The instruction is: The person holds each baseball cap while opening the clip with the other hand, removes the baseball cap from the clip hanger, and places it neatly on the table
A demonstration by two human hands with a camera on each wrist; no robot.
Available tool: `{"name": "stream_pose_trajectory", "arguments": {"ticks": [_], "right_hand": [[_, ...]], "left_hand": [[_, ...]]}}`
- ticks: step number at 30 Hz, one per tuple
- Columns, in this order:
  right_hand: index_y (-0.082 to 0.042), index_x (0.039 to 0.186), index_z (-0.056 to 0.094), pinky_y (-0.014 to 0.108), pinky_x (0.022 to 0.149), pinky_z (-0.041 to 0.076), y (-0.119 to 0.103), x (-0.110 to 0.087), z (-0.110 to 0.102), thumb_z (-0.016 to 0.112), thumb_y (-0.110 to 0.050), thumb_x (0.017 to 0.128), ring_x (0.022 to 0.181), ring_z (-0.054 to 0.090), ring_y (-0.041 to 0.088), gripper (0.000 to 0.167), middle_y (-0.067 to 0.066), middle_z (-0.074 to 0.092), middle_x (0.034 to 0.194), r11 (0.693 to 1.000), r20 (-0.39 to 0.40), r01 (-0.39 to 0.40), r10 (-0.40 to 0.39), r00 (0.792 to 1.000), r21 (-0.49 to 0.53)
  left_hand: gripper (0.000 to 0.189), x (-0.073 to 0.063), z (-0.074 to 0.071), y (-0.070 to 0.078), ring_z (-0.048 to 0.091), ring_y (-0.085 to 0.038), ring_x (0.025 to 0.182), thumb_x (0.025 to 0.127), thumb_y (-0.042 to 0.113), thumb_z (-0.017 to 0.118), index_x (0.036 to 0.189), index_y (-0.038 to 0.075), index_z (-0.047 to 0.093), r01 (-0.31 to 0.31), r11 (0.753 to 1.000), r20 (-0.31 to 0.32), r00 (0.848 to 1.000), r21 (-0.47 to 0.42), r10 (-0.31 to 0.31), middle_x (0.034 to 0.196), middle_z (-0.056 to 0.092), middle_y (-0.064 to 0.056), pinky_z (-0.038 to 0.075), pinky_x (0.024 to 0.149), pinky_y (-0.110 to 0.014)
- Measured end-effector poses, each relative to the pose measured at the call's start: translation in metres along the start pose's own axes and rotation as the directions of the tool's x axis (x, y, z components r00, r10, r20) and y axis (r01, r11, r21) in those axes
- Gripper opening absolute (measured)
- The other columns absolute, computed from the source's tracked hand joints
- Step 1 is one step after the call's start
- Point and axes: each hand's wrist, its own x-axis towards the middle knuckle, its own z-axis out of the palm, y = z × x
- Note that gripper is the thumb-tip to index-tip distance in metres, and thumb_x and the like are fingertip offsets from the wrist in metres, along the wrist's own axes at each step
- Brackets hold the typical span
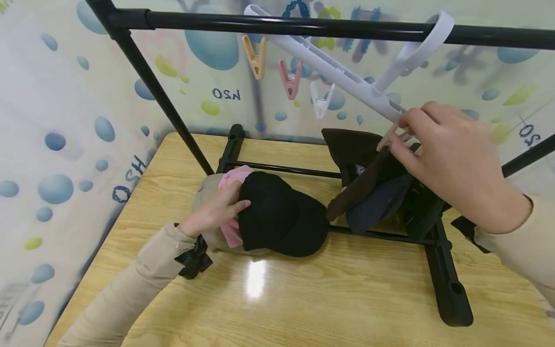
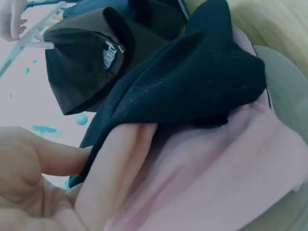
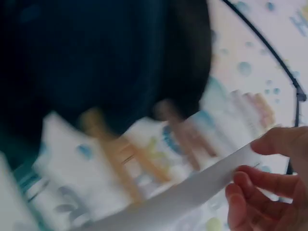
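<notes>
My left hand [image 1: 218, 207] pinches the edge of a black cap [image 1: 273, 212], thumb on one side and fingers on the other. Under that cap lie a pink cap [image 2: 207, 168] and a beige cap [image 1: 209, 185]. My right hand [image 1: 455, 154] holds the bar of a white clip hanger [image 1: 338, 72], which hooks over the black rail. Below this hand, a dark brown cap [image 1: 362, 164] hangs from a beige clip [image 1: 387, 137], beside a navy cap [image 1: 377, 205] and a dark green cap [image 1: 418, 207]. Free clips on the hanger are orange [image 1: 256, 58], pink [image 1: 290, 79] and white [image 1: 322, 100].
A black rack with a top rail [image 1: 303, 26] and floor feet [image 1: 451, 289] stands on a wooden table [image 1: 303, 299]. Low crossbars run behind and beneath the caps. A patterned backdrop [image 1: 99, 96] rises behind and at the left.
</notes>
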Motion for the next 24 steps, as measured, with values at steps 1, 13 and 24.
{"name": "stream_pose_trajectory", "arguments": {"ticks": [1,13,24], "right_hand": [[0.007,0.095,0.059,0.047,0.044,0.042,0.006,-0.004,-0.001,0.067,-0.013,0.085,0.066,0.053,0.037,0.024,0.023,0.057,0.085,1.000,0.008,0.007,-0.007,1.000,-0.011],[0.005,0.130,0.045,0.052,0.057,0.043,0.072,-0.055,-0.001,0.071,-0.011,0.086,0.076,0.052,0.045,0.054,0.035,0.047,0.110,0.977,0.403,-0.215,0.199,0.893,-0.006],[0.009,0.128,0.045,0.026,0.044,0.041,0.100,-0.072,0.004,0.067,0.004,0.088,0.055,0.053,0.018,0.046,0.016,0.061,0.083,0.981,0.452,-0.138,0.063,0.890,0.136]], "left_hand": [[0.014,0.000,0.001,0.000,0.046,-0.020,0.061,0.097,0.002,0.054,0.098,-0.005,0.042,0.009,1.000,0.001,1.000,-0.001,-0.009,0.070,0.040,-0.005,0.034,0.056,-0.032],[0.018,-0.006,-0.009,-0.003,0.048,-0.016,0.057,0.094,-0.002,0.058,0.086,0.002,0.042,0.013,0.996,-0.036,0.999,-0.086,-0.017,0.066,0.046,-0.003,0.038,0.055,-0.027],[0.005,-0.006,-0.044,0.005,0.063,-0.026,0.061,0.095,0.000,0.058,0.091,-0.003,0.055,0.009,0.998,-0.038,0.999,-0.070,-0.011,0.070,0.064,-0.009,0.053,0.057,-0.033]]}}
